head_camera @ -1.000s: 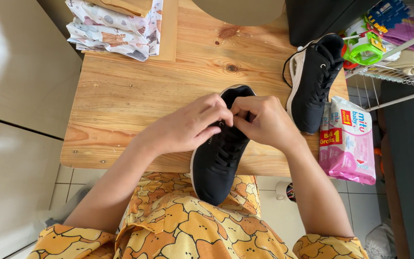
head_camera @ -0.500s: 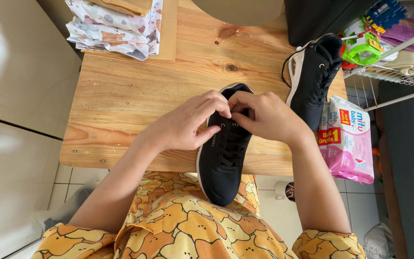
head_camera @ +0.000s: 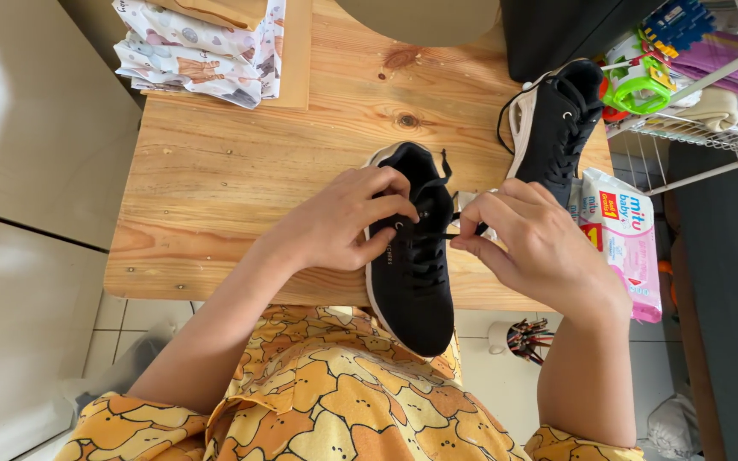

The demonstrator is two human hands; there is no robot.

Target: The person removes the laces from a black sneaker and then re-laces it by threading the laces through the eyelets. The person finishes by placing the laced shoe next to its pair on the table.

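Note:
A black sneaker point(head_camera: 412, 290) lies on the front edge of a wooden table point(head_camera: 241, 171), its toe hanging over toward my lap. My left hand point(head_camera: 343, 224) grips the shoe's left side near the collar, thumb and fingers on the upper eyelets. My right hand point(head_camera: 531, 243) has drawn off to the right and pinches a black lace point(head_camera: 446, 235) pulled taut from the shoe. A second black sneaker point(head_camera: 553, 128) with a pale sole lies on its side at the table's right edge.
Folded patterned cloths point(head_camera: 198, 47) are stacked at the table's far left. A pink wipes pack point(head_camera: 625, 239) lies at the right edge beside a wire rack point(head_camera: 694, 94) of cloths and toys. A cup of pencils point(head_camera: 523, 337) stands on the floor.
My right hand has moved right, away from the shoe, pulling the lace out taut. My left hand stayed on the shoe.

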